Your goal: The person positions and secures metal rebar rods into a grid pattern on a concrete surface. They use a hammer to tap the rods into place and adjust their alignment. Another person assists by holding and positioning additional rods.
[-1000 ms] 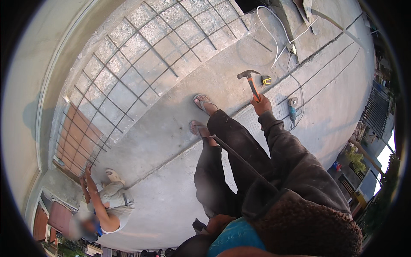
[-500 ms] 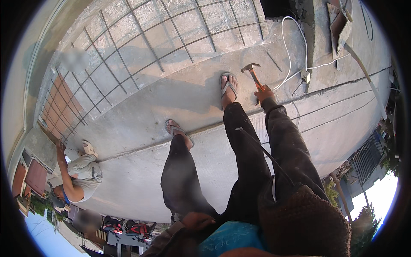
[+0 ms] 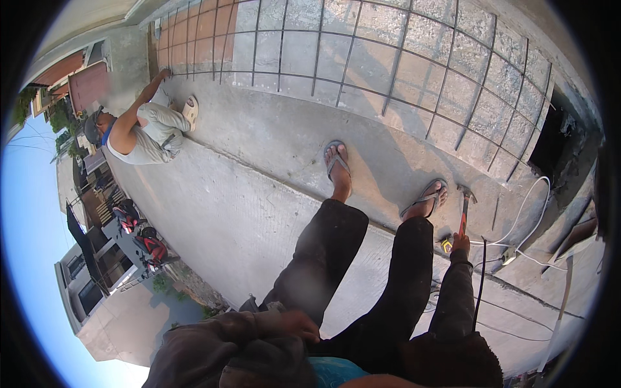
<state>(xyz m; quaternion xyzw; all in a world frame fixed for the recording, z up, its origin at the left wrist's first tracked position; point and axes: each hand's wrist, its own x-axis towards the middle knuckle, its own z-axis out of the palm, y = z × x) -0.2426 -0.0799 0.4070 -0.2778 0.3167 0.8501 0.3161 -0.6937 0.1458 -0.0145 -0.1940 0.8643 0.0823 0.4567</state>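
My right hand [image 3: 461, 242] is closed around the handle of a claw hammer [image 3: 463, 215], just above the concrete and beside my right foot. The hammer's dark head points away from me. Close to that hand lies a yellow and black tape measure [image 3: 446, 244]. My left hand [image 3: 299, 324] rests on my left thigh, its fingers loosely extended and nothing visible in them. A thin dark rod [image 3: 480, 284] stands up alongside my right sleeve; its lower end is hidden.
A rebar grid [image 3: 388, 45] spans the ground ahead, ending near a dark pit [image 3: 550, 145]. A white cord [image 3: 537, 213] and socket box [image 3: 509, 255] lie at right. Another person [image 3: 132, 129] squats at far left, a hand at the grid's edge. Parked motorcycles [image 3: 150, 246] stand beyond.
My view has swung left, showing more of the co-worker and the street. The hammer stays in my right hand; the tape measure shows clearly beside it. My left hand stays on my thigh.
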